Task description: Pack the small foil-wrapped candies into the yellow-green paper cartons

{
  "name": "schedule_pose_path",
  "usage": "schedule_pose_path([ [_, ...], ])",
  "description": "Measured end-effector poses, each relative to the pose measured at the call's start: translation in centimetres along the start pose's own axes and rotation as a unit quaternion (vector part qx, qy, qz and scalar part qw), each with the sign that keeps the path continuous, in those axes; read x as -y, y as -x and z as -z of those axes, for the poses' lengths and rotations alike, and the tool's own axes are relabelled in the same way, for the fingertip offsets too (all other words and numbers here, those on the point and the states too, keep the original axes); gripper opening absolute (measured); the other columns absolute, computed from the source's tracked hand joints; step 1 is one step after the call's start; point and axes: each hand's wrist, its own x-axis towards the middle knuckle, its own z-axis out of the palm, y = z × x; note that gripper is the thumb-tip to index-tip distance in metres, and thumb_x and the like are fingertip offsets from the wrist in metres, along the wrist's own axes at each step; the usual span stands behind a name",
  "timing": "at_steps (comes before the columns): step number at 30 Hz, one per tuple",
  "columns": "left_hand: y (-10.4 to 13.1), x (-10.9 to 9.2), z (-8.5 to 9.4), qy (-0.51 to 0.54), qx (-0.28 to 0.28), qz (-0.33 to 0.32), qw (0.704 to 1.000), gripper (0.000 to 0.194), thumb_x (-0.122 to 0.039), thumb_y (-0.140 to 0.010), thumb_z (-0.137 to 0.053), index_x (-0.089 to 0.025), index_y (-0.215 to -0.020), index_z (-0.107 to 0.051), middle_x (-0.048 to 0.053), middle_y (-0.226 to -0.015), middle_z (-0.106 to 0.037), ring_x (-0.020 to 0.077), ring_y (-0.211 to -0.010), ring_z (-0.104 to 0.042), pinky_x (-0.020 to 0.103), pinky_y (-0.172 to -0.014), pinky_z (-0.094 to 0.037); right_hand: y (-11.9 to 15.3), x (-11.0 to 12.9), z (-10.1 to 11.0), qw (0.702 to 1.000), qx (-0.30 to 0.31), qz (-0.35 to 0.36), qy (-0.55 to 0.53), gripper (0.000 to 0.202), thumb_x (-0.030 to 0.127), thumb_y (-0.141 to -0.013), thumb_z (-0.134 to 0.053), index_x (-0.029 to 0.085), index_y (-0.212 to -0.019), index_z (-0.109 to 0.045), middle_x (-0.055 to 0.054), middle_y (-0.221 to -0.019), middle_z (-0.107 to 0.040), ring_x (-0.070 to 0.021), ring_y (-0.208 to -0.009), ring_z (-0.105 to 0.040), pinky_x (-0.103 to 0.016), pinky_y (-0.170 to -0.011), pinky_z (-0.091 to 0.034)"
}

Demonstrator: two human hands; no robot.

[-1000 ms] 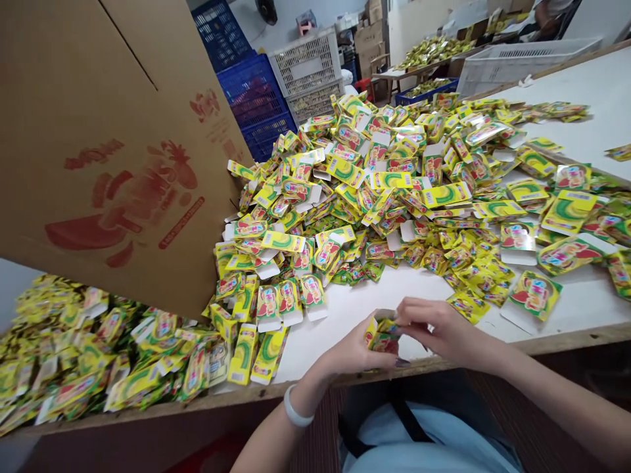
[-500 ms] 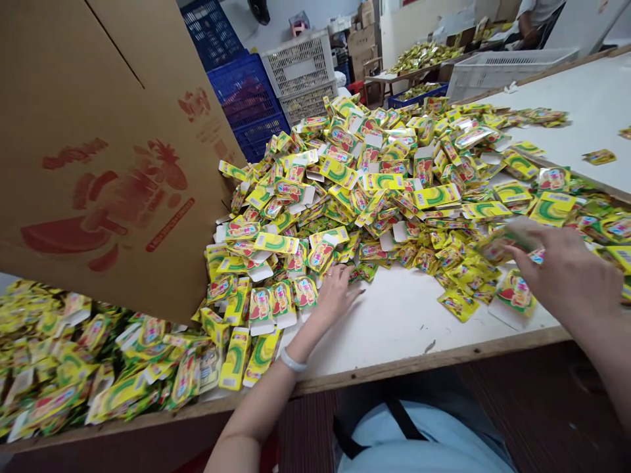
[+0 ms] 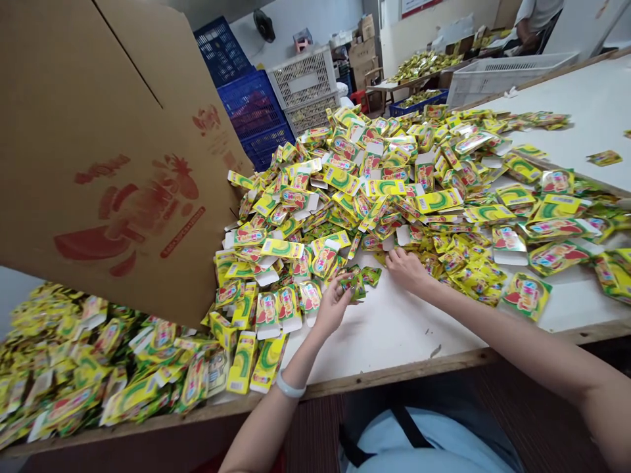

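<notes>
Small green sachets [image 3: 355, 284] are pinched in the fingers of my left hand [image 3: 333, 307], just above the white table [image 3: 384, 335]. Another green sachet [image 3: 371, 276] lies beside them. My right hand [image 3: 407, 270] is at the front edge of the heap, its fingers bent together among yellow sachets [image 3: 466, 263]; whatever they grip is hidden. Left of my left hand, flat yellow-green printed packets [image 3: 288, 307] with white flaps lie in a row. Farther right lies a single packet [image 3: 526, 295] with a red and pink print.
A large brown carton [image 3: 148, 131] leans at the left, above more packets [image 3: 64, 368]. Behind the heap [image 3: 365, 177] stand blue crates [image 3: 254, 105] and white crates [image 3: 303, 79]. A white bin [image 3: 507, 79] and a seated person [image 3: 532, 29] are at the back right.
My right hand has swung left from the right end of the table to the heap, near my left hand. The left fingers have closed on green sachets and lifted them slightly.
</notes>
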Motion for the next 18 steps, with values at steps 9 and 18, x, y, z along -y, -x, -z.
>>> schedule_pose_path([
  [9, 2.5, -1.3, -0.5, 0.227, 0.031, 0.159, 0.96, 0.039, -0.039, -0.066, -0.086, -0.017, -0.094, -0.068, 0.009, -0.102, -0.075, 0.026, -0.094, -0.072, 0.039, -0.085, -0.059, -0.1, -1.5, 2.8, 0.998, -0.042, 0.015, -0.048, 0.02, 0.007, -0.092, -0.049, 0.015, -0.088, -0.068, -0.014, -0.093, -0.071, -0.0234, -0.093, -0.058, -0.029, -0.067, -0.04],
  [18, 2.9, -1.4, -0.7, 0.196, 0.041, 0.136, 0.97, 0.05, -0.05, -0.063, -0.087, -0.017, -0.096, -0.069, 0.011, -0.098, -0.077, 0.0288, -0.096, -0.073, 0.043, -0.085, -0.059, 4.1, 1.8, 6.3, 0.668, 0.087, 0.012, -0.739, 0.033, 0.049, -0.085, -0.068, 0.02, -0.091, -0.054, 0.002, -0.067, -0.065, -0.0134, -0.054, -0.063, -0.024, -0.046, -0.051],
])
